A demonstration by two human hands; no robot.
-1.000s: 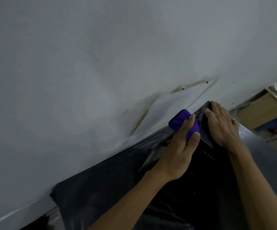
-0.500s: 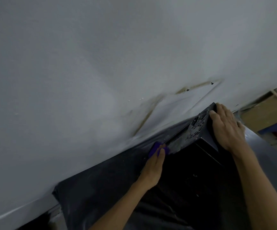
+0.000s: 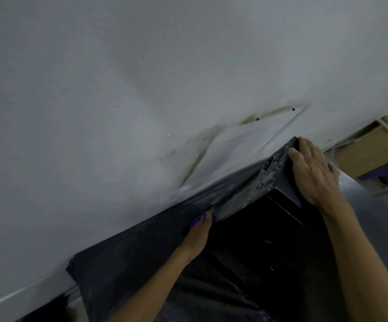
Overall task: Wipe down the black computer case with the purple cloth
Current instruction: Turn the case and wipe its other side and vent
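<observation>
Overall: from my remote seat I watched a black metal computer case (image 3: 281, 182) lying on a dusty black plastic sheet (image 3: 130, 256), with its rear end turned toward a pale grey wall (image 3: 142, 89).
Case rear: a round fan grille (image 3: 268, 173) faced the wall, and the strip of panel below it was caked with pale dust.
Cloth: the small purple cloth (image 3: 197, 220) sat at the low rear corner of the case, touching it just where the case met the sheet. I could see only a little of it past the fingers.
Left hand: the left hand (image 3: 200, 233) showed me its back, with its fingertips on the cloth, pressing it to that corner. I could not tell whether the fingers curled round the cloth.
Right hand: the right hand (image 3: 313, 168) lay flat and open on the case's dark panel by the far upper corner, fingers straight and close together, thumb just beside the fan grille.
Wall marks: brown streaky stains (image 3: 197, 159) ran across the wall above the case.
Far right: blurred wooden boards (image 3: 362, 147) showed beyond the case.
</observation>
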